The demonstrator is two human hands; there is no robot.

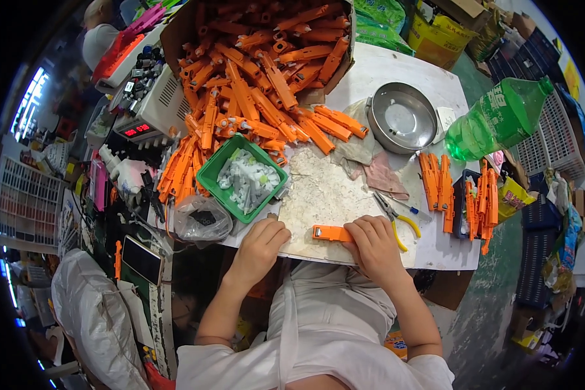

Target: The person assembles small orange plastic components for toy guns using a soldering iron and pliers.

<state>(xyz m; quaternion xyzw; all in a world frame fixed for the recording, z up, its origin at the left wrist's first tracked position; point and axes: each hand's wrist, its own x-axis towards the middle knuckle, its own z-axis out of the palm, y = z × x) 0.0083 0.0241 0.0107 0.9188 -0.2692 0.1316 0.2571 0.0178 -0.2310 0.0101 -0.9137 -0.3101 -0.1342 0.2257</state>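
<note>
My right hand (376, 243) holds an orange plastic part (331, 233) flat on the worn white work board (318, 198), close to its front edge. The part is long and blocky, with a small pale piece set in its left end; my fingers cover its right end. Left of it, my left hand (262, 246) rests at the board's edge with fingers curled in; whatever they may hold is hidden. Just beyond that hand stands a green bin (218, 195) of small grey-white plastic pieces (248, 180). Yellow-handled pliers (406, 224) lie beside my right hand.
A large box of similar orange parts (266, 71) spills toward me. Behind the pliers are a pink cloth (385, 175) and a metal bowl (403, 117). Rightward stand a green bottle (500, 120) and more orange parts (437, 185). A clear plastic bag (201, 219) sits left.
</note>
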